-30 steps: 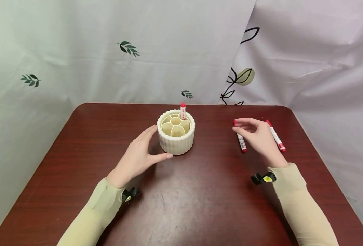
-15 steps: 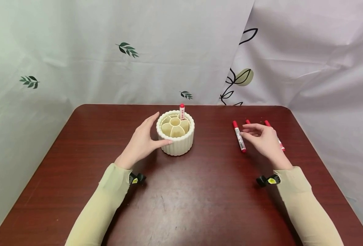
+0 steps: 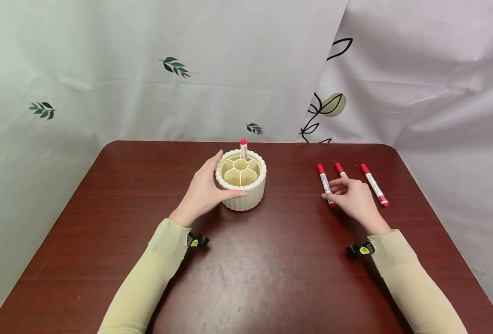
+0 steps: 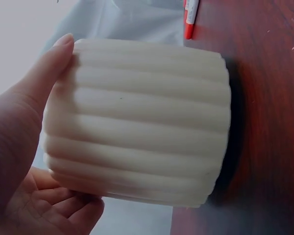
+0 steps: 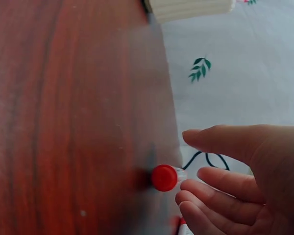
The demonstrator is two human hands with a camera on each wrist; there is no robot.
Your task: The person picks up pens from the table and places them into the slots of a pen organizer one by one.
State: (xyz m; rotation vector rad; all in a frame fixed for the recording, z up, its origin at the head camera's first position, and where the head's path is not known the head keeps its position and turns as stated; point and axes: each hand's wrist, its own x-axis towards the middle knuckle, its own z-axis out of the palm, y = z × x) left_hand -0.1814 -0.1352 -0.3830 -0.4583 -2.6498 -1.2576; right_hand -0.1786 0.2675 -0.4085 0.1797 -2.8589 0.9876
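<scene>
A cream ribbed pen holder (image 3: 252,197) with several compartments stands on the table, and one red-capped marker (image 3: 244,149) is upright at its back. My left hand (image 3: 200,192) grips the holder from the left, thumb across the front and fingers behind; the left wrist view shows the ribbed wall (image 4: 142,117) between thumb and fingers. Over on the right, my right hand (image 3: 357,202) is at the lower end of a lying marker (image 3: 324,178). In the right wrist view that marker's red end (image 5: 164,177) is just beyond the fingertips, with thumb and fingers spread apart.
Another marker (image 3: 340,170) lies partly hidden behind my right hand. A third marker (image 3: 374,185) lies to the right of that hand. The dark red table (image 3: 255,278) ends at a white curtain (image 3: 213,93) with leaf prints.
My left hand has moved up and right onto the holder, whose insert and upright marker have turned slightly. My right hand has drawn back along the leftmost marker, uncovering the other two.
</scene>
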